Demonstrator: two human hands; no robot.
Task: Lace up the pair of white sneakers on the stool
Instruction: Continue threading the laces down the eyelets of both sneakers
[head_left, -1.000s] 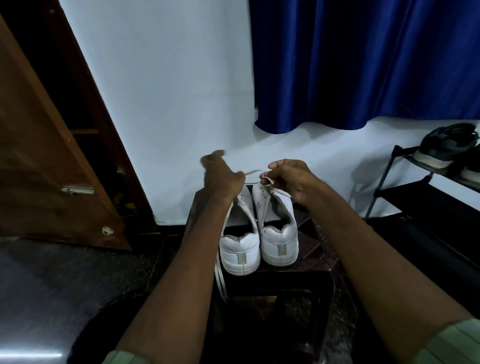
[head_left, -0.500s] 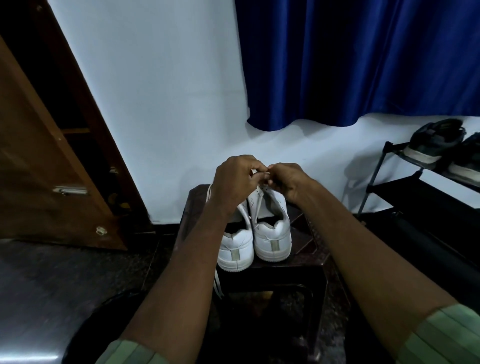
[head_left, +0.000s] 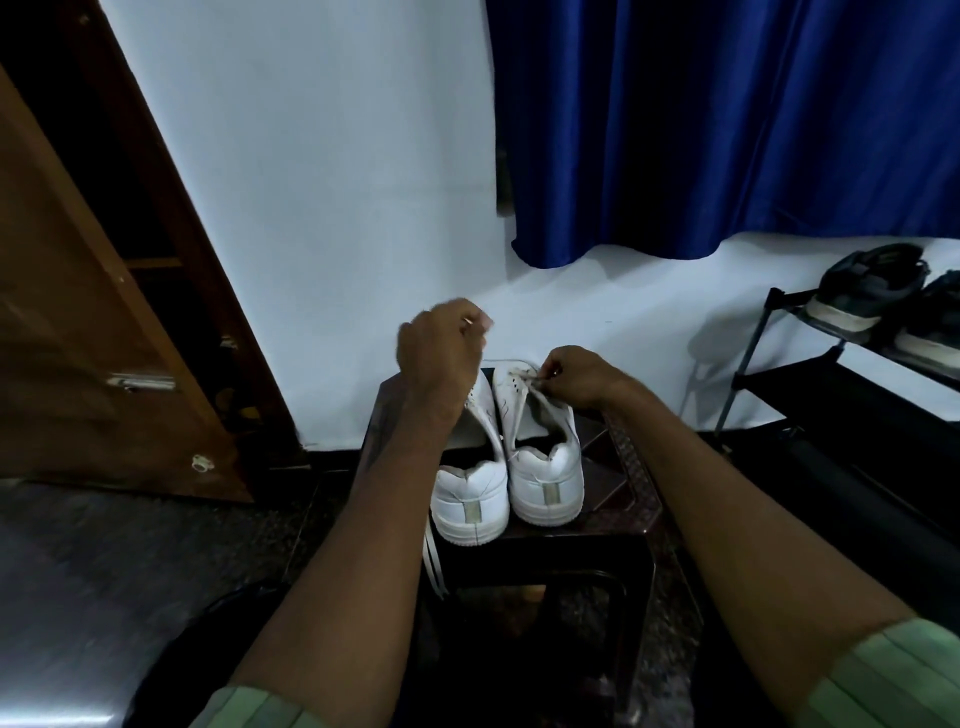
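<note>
Two white sneakers stand side by side, heels toward the viewer, on a dark stool (head_left: 618, 483) against a white wall. The right sneaker (head_left: 540, 447) has a white lace (head_left: 527, 387) running across its front eyelets. The right hand (head_left: 582, 376) rests on that shoe's upper, fingers closed in a pinch on the lace. The left hand (head_left: 441, 348) is raised above the left sneaker (head_left: 472, 493), blurred, fingers curled shut; a pale lace tip seems pinched at its fingertips. A loose lace (head_left: 434, 561) hangs down from the left sneaker past the stool's front edge. A blue curtain (head_left: 727, 130) hangs behind, a wooden door (head_left: 78, 338) stands left, and a shoe rack (head_left: 810, 384) with dark shoes stands right.
</note>
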